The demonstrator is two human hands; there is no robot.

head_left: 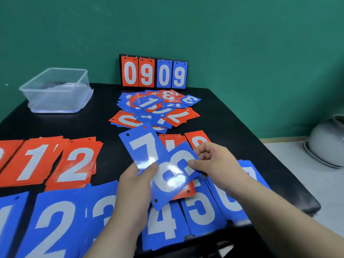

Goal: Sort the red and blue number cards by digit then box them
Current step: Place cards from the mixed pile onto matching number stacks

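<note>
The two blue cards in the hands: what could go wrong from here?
1. The upside-down blue card in the right hand has its punch holes toward the person and glare on its digit. It may be misread and land on a wrong pile.
2. The left hand pinches the blue 7 card only at its lower corner, so it may slip.
3. The right forearm crosses the blue 6 pile near the table edge and could push cards off.

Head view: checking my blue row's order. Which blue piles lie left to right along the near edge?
blue 2 pile, blue 3 pile, blue 4 pile, blue 5 pile; beyond those, unclear.
</note>
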